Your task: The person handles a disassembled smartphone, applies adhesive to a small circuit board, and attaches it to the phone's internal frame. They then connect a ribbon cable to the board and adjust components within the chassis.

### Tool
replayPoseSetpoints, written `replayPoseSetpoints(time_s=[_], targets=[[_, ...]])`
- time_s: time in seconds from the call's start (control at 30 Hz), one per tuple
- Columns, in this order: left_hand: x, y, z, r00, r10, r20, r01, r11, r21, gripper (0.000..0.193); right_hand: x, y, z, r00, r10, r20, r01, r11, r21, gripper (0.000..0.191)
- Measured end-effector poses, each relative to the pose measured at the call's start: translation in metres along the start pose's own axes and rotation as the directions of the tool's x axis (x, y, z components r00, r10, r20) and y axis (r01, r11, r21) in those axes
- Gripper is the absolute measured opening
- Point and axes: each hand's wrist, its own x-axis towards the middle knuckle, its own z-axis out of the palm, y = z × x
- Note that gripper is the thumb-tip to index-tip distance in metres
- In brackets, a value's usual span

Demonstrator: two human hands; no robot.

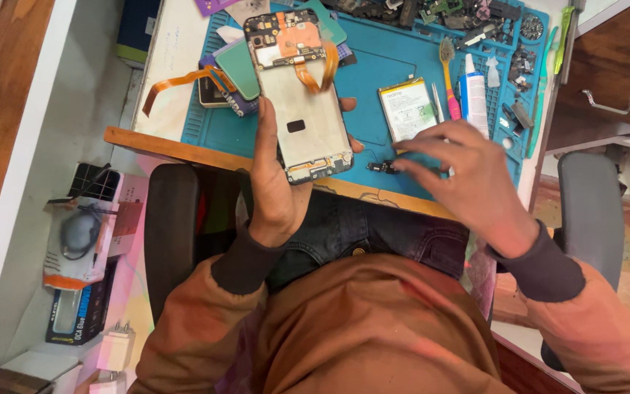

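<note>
our left hand (pixel 275 182) has its grip wrapped around the opened phone (pixel 300 98), raised above the table (pixel 184 149). our right hand (pixel 475 179) spreads its fingers over a small black part (pixel 382 168), the battery (pixel 406 108) just beyond.

A white battery (pixel 407 108) lies flat on the blue work mat (pixel 373 69) just above the right hand; beside it stand a brush with a pink-and-yellow handle (pixel 449 79) and a white glue tube (pixel 474 93); loose small parts (pixel 468 18) crowd the mat's far edge; a white charger plug (pixel 116 347) sits well below and left of the left hand, near a dark box (pixel 78 314).
</note>
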Motion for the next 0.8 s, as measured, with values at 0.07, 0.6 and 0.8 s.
replayPoseSetpoints(time_s=[0.07, 0.6, 0.8], targets=[[0.0, -0.002, 0.001, 1.0, 0.008, 0.022, -0.008, 1.0, 0.005, 0.07, -0.003, -0.002, 0.005, 0.997, -0.069, 0.021, 0.07, 0.996, -0.048, 0.021], [-0.003, -0.006, 0.007, 0.99, 0.118, 0.072, -0.124, 0.988, 0.088, 0.059, -0.007, 0.01, -0.004, 0.926, 0.368, 0.084, -0.282, 0.527, 0.802, 0.017], [-0.003, -0.007, 0.01, 0.994, 0.027, 0.101, -0.04, 0.991, 0.13, 0.062, -0.021, -0.009, 0.002, 0.954, 0.287, 0.081, -0.236, 0.562, 0.793, 0.015]])
